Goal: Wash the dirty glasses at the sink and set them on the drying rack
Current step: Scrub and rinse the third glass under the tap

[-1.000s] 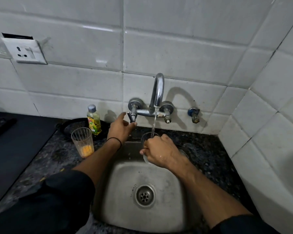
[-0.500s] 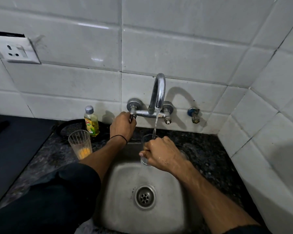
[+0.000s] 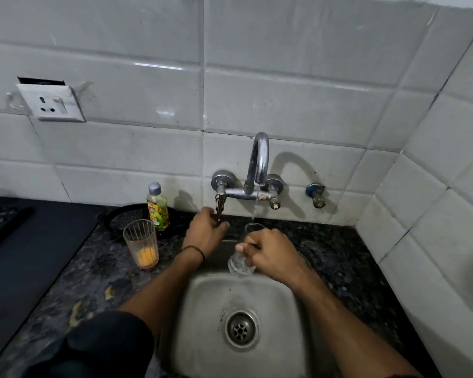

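Head view: both forearms reach forward over the sink [image 3: 202,309], black sleeves pushed up.
Left hand [image 3: 206,231]: fingers curled round the left tap lever [image 3: 219,206], black band on the wrist.
Right hand [image 3: 271,253]: knuckles up, closed around a clear glass [image 3: 239,264], held tilted over the sink's back edge, rim under the spout [image 3: 258,162]. A thin water stream drops toward the rim; there's water in the glass.
Second glass [image 3: 141,241] stands upright on the bench [image 3: 99,268] left of the sink, orange residue in the bottom. Yellow dish soap bottle [image 3: 157,207] just behind it, by the wall.
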Tool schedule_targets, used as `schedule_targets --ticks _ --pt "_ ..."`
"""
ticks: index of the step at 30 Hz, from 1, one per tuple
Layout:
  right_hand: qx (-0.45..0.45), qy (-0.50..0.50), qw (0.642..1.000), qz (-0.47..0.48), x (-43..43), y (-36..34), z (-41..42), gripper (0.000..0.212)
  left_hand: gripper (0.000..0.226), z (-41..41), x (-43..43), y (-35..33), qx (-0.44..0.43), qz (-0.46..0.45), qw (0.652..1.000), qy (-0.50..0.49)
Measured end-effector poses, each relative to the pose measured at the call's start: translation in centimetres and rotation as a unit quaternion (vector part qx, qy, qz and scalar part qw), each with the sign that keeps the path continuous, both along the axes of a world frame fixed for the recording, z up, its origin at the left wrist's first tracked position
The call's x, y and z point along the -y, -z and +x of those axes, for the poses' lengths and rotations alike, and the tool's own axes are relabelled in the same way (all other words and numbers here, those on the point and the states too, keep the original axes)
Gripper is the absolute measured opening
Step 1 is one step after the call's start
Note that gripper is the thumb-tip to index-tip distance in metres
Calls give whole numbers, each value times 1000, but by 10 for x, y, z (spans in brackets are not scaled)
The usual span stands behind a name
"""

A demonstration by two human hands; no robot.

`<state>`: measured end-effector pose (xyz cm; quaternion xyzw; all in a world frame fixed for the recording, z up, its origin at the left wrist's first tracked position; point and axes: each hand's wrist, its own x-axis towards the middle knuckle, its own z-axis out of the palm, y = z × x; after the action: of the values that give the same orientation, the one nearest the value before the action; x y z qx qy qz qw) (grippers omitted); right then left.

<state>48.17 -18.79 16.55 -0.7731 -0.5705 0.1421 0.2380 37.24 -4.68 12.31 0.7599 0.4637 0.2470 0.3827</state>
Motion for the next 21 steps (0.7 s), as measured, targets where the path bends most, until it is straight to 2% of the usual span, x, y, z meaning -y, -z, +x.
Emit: schedule_targets --ticks 2,4,5,7,9,11,12,14,17,18,19,21 --pt "-172 25 984 46 6 9 3 30 23 -13 21 4 80 -136 986 46" --pt "-325 59 938 106 12 16 4 30 20 -26 43 3 159 -265 944 114" --pt "-397 78 906 129 15 19 4 31 23 -31 52 3 192 -300 924 137" --pt "-532 125 824 149 18 25 1 30 34 -37 65 2 260 -329 894 156" --pt "-663 186 709 152 17 32 -4 23 49 -40 74 2 340 -332 859 190" --pt "-751 233 597 160 12 40 -11 18 58 -39 78 3 367 -294 858 208" --pt "-770 246 568 155 12 41 -16 18 62 -38 80 3 371 -272 864 206" --pt "-785 251 551 131 10 42 -24 16 63 -36 84 -2 365 -232 880 195" --pt "-787 267 549 92 9 47 -34 24 61 -36 87 -9 327 -167 914 173" --pt "-780 270 559 80 10 47 -36 24 61 -36 87 -9 316 -152 921 171" --pt "-763 270 584 67 14 47 -38 24 60 -37 87 -9 309 -143 925 170" --pt "-691 269 670 40 23 47 -42 26 59 -39 86 -5 297 -133 930 169"
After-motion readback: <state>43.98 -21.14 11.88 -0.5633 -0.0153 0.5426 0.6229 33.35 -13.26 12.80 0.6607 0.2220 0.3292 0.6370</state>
